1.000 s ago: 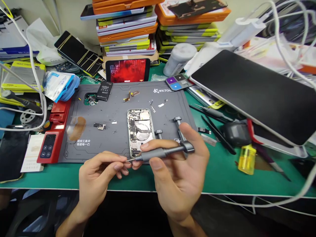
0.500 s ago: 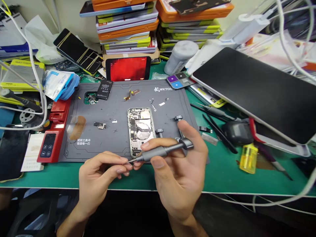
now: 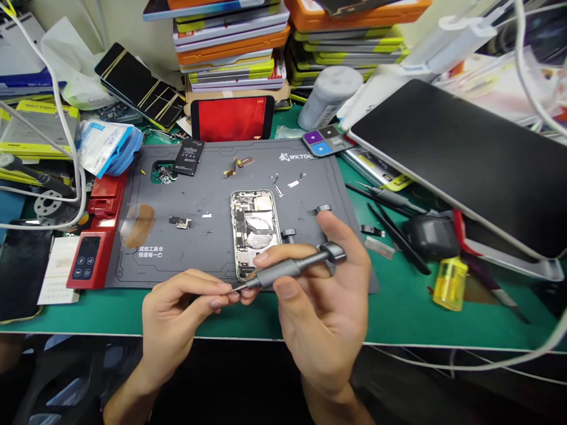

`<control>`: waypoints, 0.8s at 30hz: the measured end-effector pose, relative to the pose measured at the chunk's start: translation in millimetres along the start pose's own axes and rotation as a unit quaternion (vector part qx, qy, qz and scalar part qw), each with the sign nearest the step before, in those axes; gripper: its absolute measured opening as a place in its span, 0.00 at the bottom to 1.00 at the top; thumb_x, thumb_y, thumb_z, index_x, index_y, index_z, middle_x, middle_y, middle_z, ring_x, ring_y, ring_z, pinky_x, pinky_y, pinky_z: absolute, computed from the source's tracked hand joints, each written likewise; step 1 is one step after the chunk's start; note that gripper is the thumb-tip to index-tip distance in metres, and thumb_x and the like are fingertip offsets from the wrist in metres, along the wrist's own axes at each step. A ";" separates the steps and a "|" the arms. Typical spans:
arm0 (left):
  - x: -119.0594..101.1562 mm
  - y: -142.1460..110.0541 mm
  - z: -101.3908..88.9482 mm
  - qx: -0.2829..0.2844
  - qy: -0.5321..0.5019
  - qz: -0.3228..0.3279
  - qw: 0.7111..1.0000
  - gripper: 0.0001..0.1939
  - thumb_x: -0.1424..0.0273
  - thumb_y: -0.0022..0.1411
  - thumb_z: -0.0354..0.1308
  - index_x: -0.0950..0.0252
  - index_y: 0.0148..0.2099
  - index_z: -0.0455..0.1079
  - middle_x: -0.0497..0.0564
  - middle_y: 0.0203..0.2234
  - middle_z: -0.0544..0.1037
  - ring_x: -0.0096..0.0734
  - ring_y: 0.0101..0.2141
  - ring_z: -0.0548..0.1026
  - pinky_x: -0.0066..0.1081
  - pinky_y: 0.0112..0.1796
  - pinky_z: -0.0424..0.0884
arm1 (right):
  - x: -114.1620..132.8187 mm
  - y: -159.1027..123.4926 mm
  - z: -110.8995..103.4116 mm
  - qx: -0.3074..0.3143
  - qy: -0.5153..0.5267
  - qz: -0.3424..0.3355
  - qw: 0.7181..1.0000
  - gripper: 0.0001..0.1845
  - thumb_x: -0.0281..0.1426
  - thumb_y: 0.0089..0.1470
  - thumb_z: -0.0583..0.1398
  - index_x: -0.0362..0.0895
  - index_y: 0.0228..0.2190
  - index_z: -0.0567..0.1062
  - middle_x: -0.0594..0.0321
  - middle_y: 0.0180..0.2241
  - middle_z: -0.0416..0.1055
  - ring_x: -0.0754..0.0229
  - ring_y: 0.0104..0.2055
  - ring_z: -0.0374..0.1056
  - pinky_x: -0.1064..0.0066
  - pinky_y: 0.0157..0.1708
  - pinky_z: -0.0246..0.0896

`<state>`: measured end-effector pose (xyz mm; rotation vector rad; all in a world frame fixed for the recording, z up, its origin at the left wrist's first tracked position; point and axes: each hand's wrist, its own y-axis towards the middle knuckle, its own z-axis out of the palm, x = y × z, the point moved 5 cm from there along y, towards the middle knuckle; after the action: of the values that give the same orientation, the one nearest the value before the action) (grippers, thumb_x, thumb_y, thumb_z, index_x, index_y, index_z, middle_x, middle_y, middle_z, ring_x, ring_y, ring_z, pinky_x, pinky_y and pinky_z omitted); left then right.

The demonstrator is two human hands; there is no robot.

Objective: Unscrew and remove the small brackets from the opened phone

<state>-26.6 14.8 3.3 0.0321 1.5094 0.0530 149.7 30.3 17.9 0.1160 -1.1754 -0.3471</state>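
Note:
My right hand [image 3: 323, 307] grips a grey precision screwdriver [image 3: 287, 268] lying nearly level, its tip pointing left. My left hand [image 3: 177, 316] pinches thumb and fingers together right at that tip; what they hold, if anything, is too small to see. Both hands hover over the front edge of a grey work mat [image 3: 199, 248]. Just behind them lies an opened phone body [image 3: 254, 227], its inner parts showing. Two more screwdrivers [image 3: 287, 234] rest on the mat beside the phone.
A small black battery [image 3: 188, 158], loose small parts [image 3: 179, 222] and brackets lie on the mat. A red device [image 3: 91, 251] flanks its left. A lit red-screen phone [image 3: 233, 118] stands behind, stacked cases beyond. A dark tablet [image 3: 460, 159], tweezers [image 3: 390, 221] and yellow bottle [image 3: 449, 283] sit right.
The camera has tipped slightly, so the scene sits a little higher. The screwdriver's handle end has risen a bit; both hands stay at the tip in the same grip.

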 end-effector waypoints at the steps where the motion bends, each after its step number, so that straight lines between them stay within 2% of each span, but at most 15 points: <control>1: -0.2 0.0 0.3 0.001 -0.002 0.001 1.000 0.01 0.70 0.69 0.72 0.59 0.42 0.87 0.51 0.33 0.88 0.33 0.34 0.87 0.26 0.33 0.84 | 0.3 -0.1 0.0 0.000 -0.004 -0.002 1.000 0.30 0.26 0.69 0.63 0.58 0.67 0.68 0.65 0.42 0.83 0.62 0.31 0.81 0.68 0.30 0.86; 8: -2.0 -0.1 1.4 0.007 -0.011 0.004 1.000 0.04 0.71 0.70 0.72 0.56 0.43 0.87 0.49 0.34 0.88 0.30 0.35 0.87 0.23 0.34 0.83 | -0.3 -0.8 0.2 0.005 0.025 0.013 1.000 0.30 0.24 0.69 0.64 0.57 0.67 0.69 0.66 0.43 0.83 0.62 0.33 0.81 0.69 0.32 0.86; 16: -4.2 2.6 1.7 0.003 -0.007 0.009 1.000 0.01 0.69 0.69 0.73 0.59 0.42 0.87 0.52 0.33 0.88 0.33 0.34 0.87 0.25 0.33 0.84 | -0.8 -0.8 -0.3 0.005 -0.005 0.007 1.000 0.30 0.25 0.69 0.63 0.57 0.67 0.68 0.64 0.42 0.83 0.62 0.31 0.80 0.68 0.30 0.86; 24: -6.2 2.6 5.0 0.030 -0.050 0.004 0.998 0.08 0.73 0.70 0.72 0.53 0.45 0.87 0.47 0.35 0.89 0.28 0.36 0.88 0.24 0.40 0.86 | -1.8 -1.1 -2.0 0.005 0.010 0.020 1.000 0.30 0.26 0.70 0.63 0.58 0.68 0.68 0.65 0.42 0.83 0.62 0.32 0.81 0.67 0.32 0.86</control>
<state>-22.1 17.1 9.9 0.0888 1.4107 0.0123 150.7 29.7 15.3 0.1042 -1.1572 -0.3049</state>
